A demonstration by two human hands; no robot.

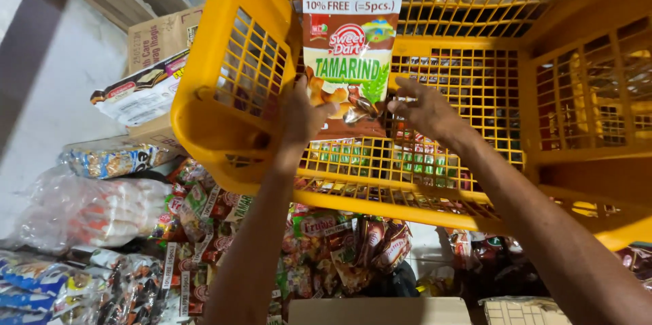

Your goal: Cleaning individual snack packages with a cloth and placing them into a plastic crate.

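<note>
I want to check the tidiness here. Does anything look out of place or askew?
Yes. The yellow basket is tipped toward the camera, not level, while the left hand and right hand hold a brown candy packet inside it. Below, many snack packets lie in a loose heap, and a cardboard box sits tilted.

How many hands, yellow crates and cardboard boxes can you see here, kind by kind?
Hands: 2, left hand and right hand, both at the brown candy packet
Yellow crates: 1
Cardboard boxes: 1 upper left, 1 at the bottom edge, so 2
Total: 5
</note>
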